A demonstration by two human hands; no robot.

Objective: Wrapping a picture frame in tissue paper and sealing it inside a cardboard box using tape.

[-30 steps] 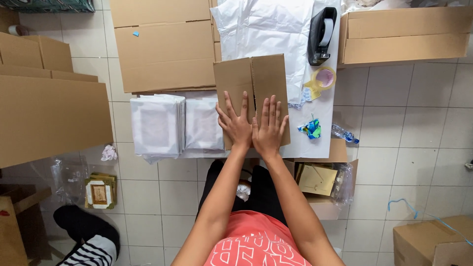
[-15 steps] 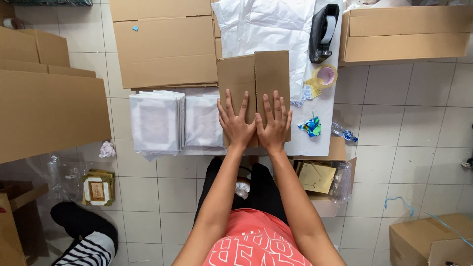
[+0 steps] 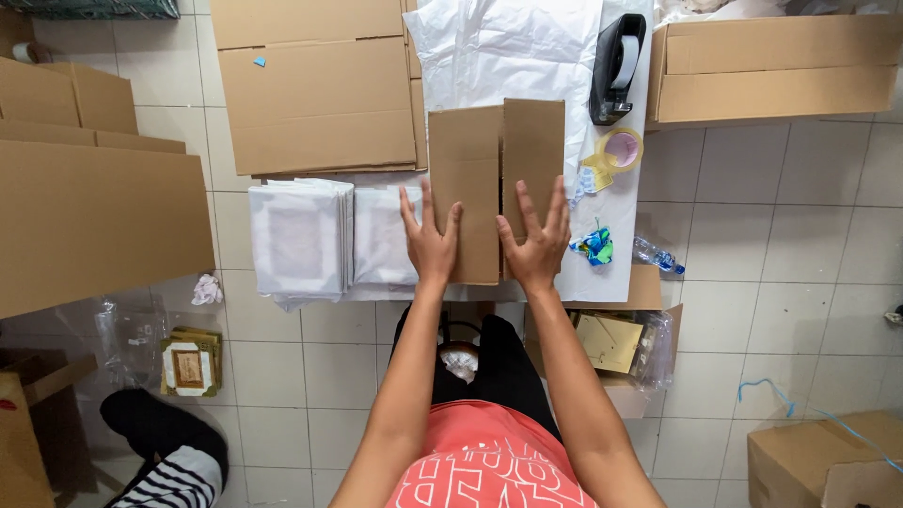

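Item, far left: large cardboard sheets [image 3: 94,216] leaning over the tiled floor, well apart from me. Item: framed pictures [image 3: 190,362] on the floor below them. Item: white-wrapped stack [image 3: 301,235] and wrapped packet [image 3: 386,235] on the white table [image 3: 611,273], just beside my left hand [image 3: 431,243]. That hand lies flat, fingers spread wide, palm pressed on the left panel of the flattened box [image 3: 494,183], which rests on the table in front of me. My right hand [image 3: 538,246] lies likewise, fingers splayed, on the right panel. Neither grips anything. The box I judge light, stiff along its panels, yielding at the creases, rather slick; best taken by the long outer edges. Item, right: toy [image 3: 595,245], tape roll [image 3: 621,149], tape dispenser [image 3: 616,68], open carton [image 3: 771,68].
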